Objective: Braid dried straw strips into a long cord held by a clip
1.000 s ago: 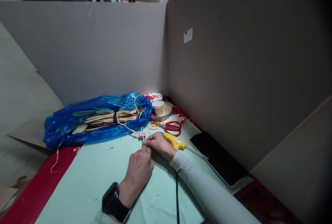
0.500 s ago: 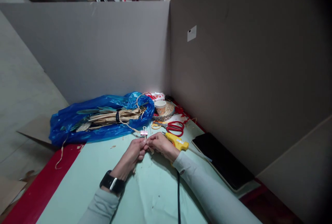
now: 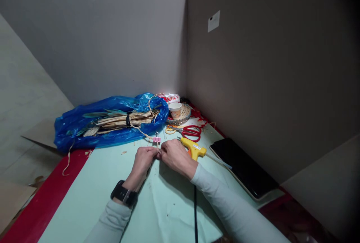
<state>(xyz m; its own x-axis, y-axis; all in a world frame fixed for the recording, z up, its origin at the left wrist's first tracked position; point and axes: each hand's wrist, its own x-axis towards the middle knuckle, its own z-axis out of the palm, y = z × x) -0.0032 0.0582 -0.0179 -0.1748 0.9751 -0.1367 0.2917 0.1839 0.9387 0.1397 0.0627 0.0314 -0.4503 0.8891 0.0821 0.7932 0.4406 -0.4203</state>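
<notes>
A pink binder clip [image 3: 156,140] grips a thin pale strip of dried fibre at the middle of the table. Just below the clip, my left hand [image 3: 144,160] pinches this strip, fingers closed. My right hand [image 3: 176,156] meets it fingertip to fingertip, also pinching the strip, with its back turned up and most of its fingers hidden. Right beside my right hand lies a yellow glue gun [image 3: 194,148] with a clear glue stick in its rear. Red-handled scissors [image 3: 191,133] rest behind the glue gun.
A blue plastic bag [image 3: 115,102] holding a bundle of dried strips [image 3: 118,121] lies at the back left. Behind the scissors, a paper cup [image 3: 175,111] stands on a woven tray [image 3: 185,114]. A black tablet [image 3: 243,168] lies right. A black cable [image 3: 195,213] runs toward me.
The camera view has tilted down a little. My right hand has turned, its back now more upward, and the fingers of both hands have drawn closer together around the strip.
</notes>
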